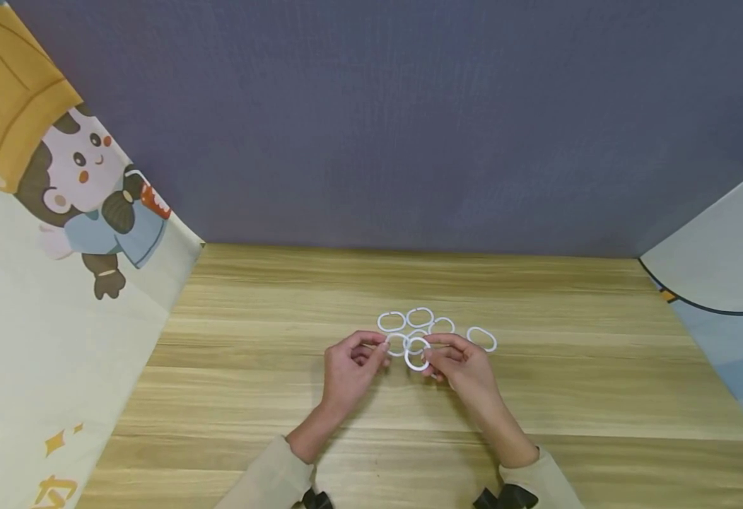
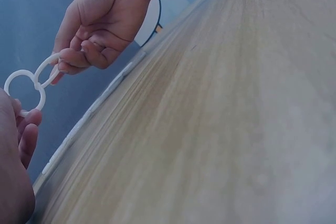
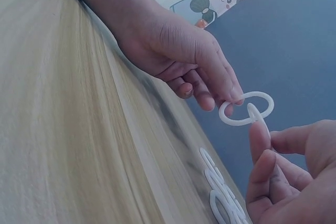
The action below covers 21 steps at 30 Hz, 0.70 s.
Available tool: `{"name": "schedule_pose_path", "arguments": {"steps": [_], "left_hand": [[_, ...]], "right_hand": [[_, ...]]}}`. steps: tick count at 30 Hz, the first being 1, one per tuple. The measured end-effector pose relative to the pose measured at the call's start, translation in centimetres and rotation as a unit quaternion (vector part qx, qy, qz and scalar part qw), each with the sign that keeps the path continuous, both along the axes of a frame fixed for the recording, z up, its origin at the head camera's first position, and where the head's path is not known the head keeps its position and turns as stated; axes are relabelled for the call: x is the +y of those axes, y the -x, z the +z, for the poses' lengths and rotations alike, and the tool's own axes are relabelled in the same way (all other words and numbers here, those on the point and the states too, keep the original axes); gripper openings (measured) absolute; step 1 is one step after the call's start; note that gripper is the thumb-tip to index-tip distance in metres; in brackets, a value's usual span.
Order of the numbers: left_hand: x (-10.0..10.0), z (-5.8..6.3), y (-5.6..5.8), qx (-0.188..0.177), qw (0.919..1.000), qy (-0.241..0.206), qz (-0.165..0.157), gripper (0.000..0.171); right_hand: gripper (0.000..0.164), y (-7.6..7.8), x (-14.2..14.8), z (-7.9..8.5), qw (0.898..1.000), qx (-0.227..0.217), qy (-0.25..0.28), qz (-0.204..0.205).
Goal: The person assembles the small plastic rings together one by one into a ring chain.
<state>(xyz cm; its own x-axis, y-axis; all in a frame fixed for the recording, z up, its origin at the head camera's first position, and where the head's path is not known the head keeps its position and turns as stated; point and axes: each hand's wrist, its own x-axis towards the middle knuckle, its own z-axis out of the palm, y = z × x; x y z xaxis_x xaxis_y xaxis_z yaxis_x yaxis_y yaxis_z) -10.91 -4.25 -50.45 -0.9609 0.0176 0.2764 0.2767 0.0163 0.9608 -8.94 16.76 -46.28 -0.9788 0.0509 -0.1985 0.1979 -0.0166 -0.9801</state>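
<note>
My left hand (image 1: 348,367) pinches a white plastic oval ring (image 3: 236,123) between thumb and fingertips. A second white ring (image 3: 264,127) is pinched by my right hand (image 1: 469,367), turned at an angle to the first. The two rings cross and look hooked through each other, raised over the table in both wrist views. Further white oval rings lie flat just beyond my hands, such as one at the back left (image 1: 392,330) and one apart on the right (image 1: 495,343). Small gaps show in the outlines of some of these rings.
The wood-grain table (image 1: 244,396) ends at a dark blue-grey panel (image 1: 409,141) behind. A pale wall (image 1: 34,332) with a cartoon figure rises on the left, and another printed panel (image 1: 715,276) borders the right side.
</note>
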Motion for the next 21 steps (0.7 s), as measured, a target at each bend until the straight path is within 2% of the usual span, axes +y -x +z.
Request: {"name": "schedule_pose_path", "arguments": {"steps": [12, 21], "left_hand": [[0.03, -0.31, 0.00, 0.010, 0.9993, 0.025, -0.028, 0.007], [-0.07, -0.38, -0.01, 0.024, 0.9974, 0.050, -0.047, 0.005]], "right_hand": [[0.031, -0.03, 0.00, -0.13, 1.000, 0.005, 0.001, -0.011], [0.010, -0.16, 0.03, 0.04, 1.000, -0.002, 0.007, -0.017]]}}
